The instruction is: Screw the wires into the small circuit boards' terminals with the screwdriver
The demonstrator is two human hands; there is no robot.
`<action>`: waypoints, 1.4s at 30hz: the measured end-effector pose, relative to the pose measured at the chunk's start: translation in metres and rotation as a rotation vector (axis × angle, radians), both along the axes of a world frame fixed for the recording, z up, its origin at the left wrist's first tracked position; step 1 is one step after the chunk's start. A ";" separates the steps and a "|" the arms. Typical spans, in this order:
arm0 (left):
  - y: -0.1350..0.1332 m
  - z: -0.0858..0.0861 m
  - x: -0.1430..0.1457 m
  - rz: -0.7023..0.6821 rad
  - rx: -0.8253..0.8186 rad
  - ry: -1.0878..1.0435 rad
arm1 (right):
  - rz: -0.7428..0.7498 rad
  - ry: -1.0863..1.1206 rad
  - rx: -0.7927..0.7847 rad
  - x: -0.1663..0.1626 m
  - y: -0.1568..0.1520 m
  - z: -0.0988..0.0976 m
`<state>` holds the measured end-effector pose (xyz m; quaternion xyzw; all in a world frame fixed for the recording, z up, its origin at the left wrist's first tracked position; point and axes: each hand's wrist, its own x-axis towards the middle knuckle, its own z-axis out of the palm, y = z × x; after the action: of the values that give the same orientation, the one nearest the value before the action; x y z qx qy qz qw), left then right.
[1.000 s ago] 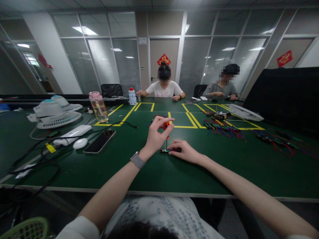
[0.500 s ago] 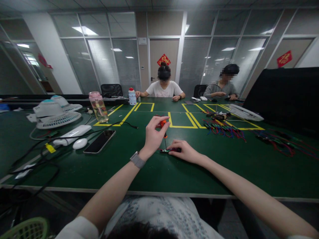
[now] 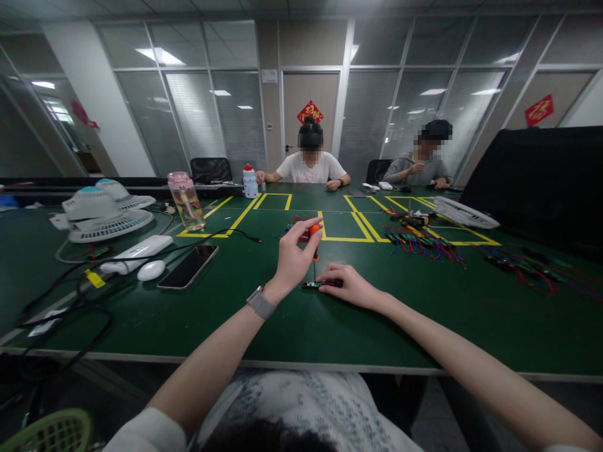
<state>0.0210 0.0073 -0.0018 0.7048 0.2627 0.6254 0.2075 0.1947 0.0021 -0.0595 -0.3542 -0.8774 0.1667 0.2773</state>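
My left hand point(image 3: 293, 252), with a watch on the wrist, is closed around the orange handle of a screwdriver point(image 3: 315, 246). The screwdriver stands upright, its thin shaft reaching down to a small green circuit board point(image 3: 311, 285) on the table. My right hand point(image 3: 347, 285) rests on the table and pinches the board's right end, where dark and red wires run under the fingers. Too small to make out is the spot where the tip meets the board. Just behind my left hand lie more wired parts, partly hidden by it.
Right of my hands lie several wired circuit boards point(image 3: 424, 243), with a white keyboard point(image 3: 464, 212) and a dark monitor behind. On the left are a phone point(image 3: 189, 267), a white mouse point(image 3: 151, 270), cables, a pink-lidded bottle point(image 3: 187, 202) and white fans point(image 3: 110, 220). Two people sit across the table.
My left hand and the screwdriver have shifted slightly right, and the screwdriver looks straighter. My right hand stays in place. The person at the far right has raised a hand.
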 end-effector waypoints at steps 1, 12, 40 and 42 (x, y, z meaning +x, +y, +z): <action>-0.001 0.001 0.000 0.035 0.029 0.018 | 0.000 0.001 0.000 0.000 0.000 0.000; -0.001 0.002 -0.003 -0.015 0.053 0.033 | -0.001 0.002 0.001 -0.001 -0.001 0.001; -0.004 0.003 -0.002 0.115 0.067 0.048 | 0.008 -0.001 0.010 0.000 0.001 -0.001; -0.004 0.003 -0.002 0.096 0.066 0.040 | 0.008 -0.002 0.009 0.000 0.001 -0.001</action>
<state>0.0194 0.0030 0.0015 0.7103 0.2796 0.6286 0.1487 0.1948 0.0031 -0.0604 -0.3494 -0.8800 0.1635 0.2773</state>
